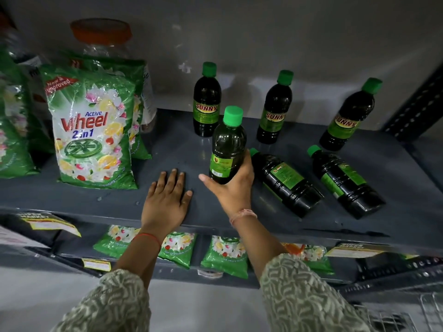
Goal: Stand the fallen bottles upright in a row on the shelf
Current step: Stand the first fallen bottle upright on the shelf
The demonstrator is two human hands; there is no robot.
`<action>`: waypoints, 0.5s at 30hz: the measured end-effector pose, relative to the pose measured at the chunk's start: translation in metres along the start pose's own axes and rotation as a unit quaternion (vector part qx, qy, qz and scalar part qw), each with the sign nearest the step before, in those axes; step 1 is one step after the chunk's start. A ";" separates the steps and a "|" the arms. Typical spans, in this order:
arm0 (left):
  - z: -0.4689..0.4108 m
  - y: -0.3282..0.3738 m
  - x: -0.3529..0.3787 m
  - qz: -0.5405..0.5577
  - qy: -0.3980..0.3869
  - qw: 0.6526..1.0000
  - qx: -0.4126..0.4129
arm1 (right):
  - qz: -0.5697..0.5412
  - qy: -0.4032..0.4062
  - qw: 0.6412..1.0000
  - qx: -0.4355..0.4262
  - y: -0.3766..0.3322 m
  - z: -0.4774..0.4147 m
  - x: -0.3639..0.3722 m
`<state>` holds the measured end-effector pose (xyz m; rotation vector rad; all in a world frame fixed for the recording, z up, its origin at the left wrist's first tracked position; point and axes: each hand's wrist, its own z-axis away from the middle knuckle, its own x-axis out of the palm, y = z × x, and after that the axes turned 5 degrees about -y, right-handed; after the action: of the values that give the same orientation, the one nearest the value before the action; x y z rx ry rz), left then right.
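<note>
On the grey shelf [167, 149] three dark bottles with green caps stand upright at the back: one left [206, 101], one in the middle [275, 109], one right [347, 116]. My right hand [230, 185] grips a fourth bottle [227, 144] around its lower half, holding it nearly upright in front of the left standing bottle. Two more bottles lie on their sides to the right, one near my hand [285, 183] and one further right [345, 182], caps pointing back-left. My left hand [167, 200] rests flat, palm down, on the shelf near its front edge.
Green detergent packets [93, 130] stand at the shelf's left, with a clear jar with an orange lid [102, 39] behind them. More packets [225, 257] lie on the lower shelf. A perforated metal upright [417, 101] bounds the right side.
</note>
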<state>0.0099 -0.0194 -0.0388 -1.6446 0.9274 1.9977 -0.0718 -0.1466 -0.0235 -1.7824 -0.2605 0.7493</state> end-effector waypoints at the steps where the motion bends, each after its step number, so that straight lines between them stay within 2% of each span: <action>1: 0.001 0.000 -0.001 -0.001 0.001 1.000 0.002 | 0.034 0.020 0.999 0.002 -0.003 0.000 0.004; 3: 0.001 0.000 -0.001 0.001 0.002 1.000 0.005 | 0.070 0.048 0.996 0.012 -0.008 -0.002 0.009; 4: 0.002 0.000 -0.002 0.003 0.000 1.000 0.003 | 0.052 0.043 0.997 0.021 -0.008 -0.004 0.007; 7: 0.001 0.000 -0.003 0.004 -0.009 1.000 0.001 | -0.072 -0.046 0.995 0.055 -0.004 -0.007 -0.010; 9: 0.002 0.001 -0.003 0.009 -0.009 1.000 0.001 | -0.095 -0.091 0.990 0.048 0.001 -0.007 -0.018; 15: 0.001 0.001 -0.004 0.004 -0.012 1.000 0.001 | -0.031 -0.023 0.998 0.044 0.005 -0.006 -0.007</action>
<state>0.0093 -0.0187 -0.0350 -1.6147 0.9289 2.0172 -0.0741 -0.1568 -0.0247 -1.6688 -0.3068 0.7465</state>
